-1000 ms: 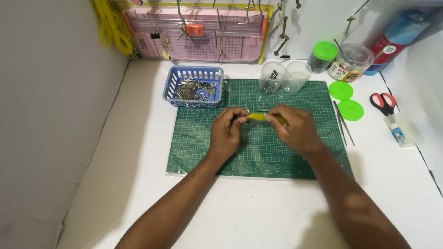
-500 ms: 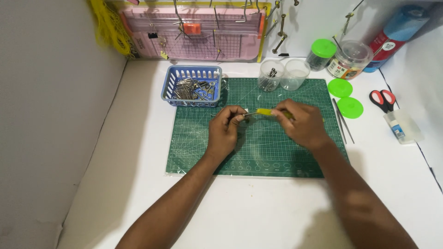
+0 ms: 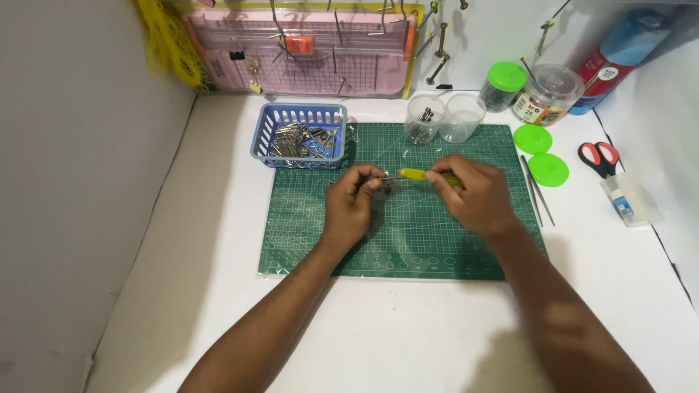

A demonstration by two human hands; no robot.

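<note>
Head view: two hands, right hand (image 3: pixel 473 196) gripping one yellow-handled screwdriver (image 3: pixel 419 175), left hand (image 3: pixel 353 204) pinching one small part (image 3: pixel 384 182).

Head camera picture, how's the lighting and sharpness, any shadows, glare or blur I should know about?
Head view: even, soft light; faint shadows under both forearms on the table; slight sheen on the plastic film along the green mat; the right hand is a little motion-blurred, the left hand and the yellow-handled tool fairly sharp; the small part at the tool's tip is too small to make out; edges bow slightly from the wide lens.
</note>
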